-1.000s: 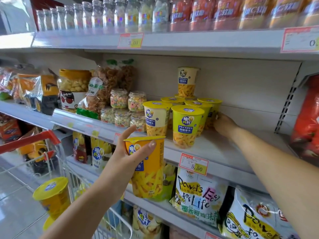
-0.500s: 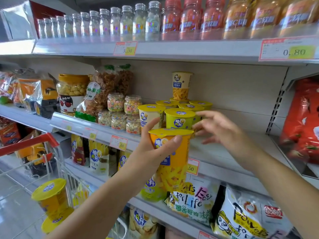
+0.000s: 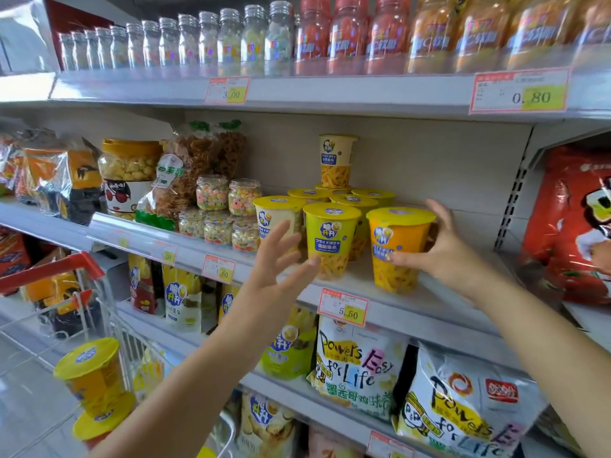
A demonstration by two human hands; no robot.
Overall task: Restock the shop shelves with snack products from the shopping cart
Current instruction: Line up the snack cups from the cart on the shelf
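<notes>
Orange cup moved onto shelf, upright, lid up; right hand grips it, left hand spread.

A shop. Price tags hang on the shelf edge below the left hand and above it. The cup in the right hand is one of a stacked batch. Bottles line up overhead, snack bags sit beneath, and a cart stands to the left hand's left.

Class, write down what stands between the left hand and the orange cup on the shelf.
A green cup with a yellow lid stands between the left hand and the orange cup; the head view shows it.
</notes>
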